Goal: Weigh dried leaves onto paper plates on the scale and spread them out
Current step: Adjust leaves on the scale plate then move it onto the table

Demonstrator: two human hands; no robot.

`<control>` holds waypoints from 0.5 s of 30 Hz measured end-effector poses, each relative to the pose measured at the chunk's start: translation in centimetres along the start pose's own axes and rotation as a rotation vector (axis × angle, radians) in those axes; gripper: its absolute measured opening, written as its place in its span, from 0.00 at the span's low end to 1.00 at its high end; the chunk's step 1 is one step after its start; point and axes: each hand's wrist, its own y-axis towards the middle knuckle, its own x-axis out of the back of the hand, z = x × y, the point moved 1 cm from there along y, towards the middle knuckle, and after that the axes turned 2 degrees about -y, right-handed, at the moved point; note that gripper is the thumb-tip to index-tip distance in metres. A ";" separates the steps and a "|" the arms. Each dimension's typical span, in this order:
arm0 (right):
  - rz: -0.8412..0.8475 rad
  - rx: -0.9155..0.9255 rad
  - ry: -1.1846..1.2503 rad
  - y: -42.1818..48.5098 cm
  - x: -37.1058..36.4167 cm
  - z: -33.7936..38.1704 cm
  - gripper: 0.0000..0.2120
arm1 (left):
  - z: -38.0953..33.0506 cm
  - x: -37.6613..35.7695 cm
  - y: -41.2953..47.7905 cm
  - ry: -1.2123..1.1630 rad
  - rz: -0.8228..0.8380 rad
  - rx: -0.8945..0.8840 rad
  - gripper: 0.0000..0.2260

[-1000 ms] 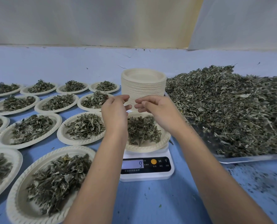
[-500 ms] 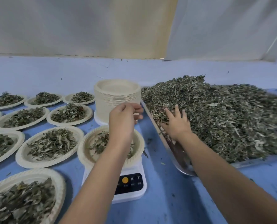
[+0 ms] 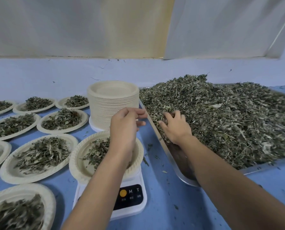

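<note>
- Since a moment ago, my right hand point(image 3: 175, 128) had gone from over the plate to the big heap of dried leaves point(image 3: 229, 117) on the tray point(image 3: 180, 174) at the right.
- Its fingers were curled into the heap, grabbing a small bunch.
- My left hand point(image 3: 125, 127) hung over the plate point(image 3: 82, 156) on the scale point(image 3: 130, 196), with loose fingers holding nothing.
- That plate sat near me, in the middle, with some leaves in it already.
- I think I was topping up the weight.
- Next I would need to drop the bunch on slowly and check the number, which my left arm hid.
</note>
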 end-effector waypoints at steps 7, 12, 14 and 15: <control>0.188 0.195 -0.151 -0.7 -1.0 0.5 0.20 | -0.1 0.5 0.1 -0.007 -0.012 0.015 0.13; 0.128 0.225 -0.176 -1.0 -0.7 1.7 0.10 | -0.2 0.6 -0.3 -0.006 -0.007 0.008 0.13; 0.132 0.222 -0.191 -1.1 -0.7 1.8 0.10 | -0.2 0.8 -0.5 -0.004 -0.007 0.007 0.13; 0.132 0.216 -0.178 -1.2 -0.7 1.8 0.09 | -0.3 0.9 -0.6 -0.004 -0.010 0.006 0.13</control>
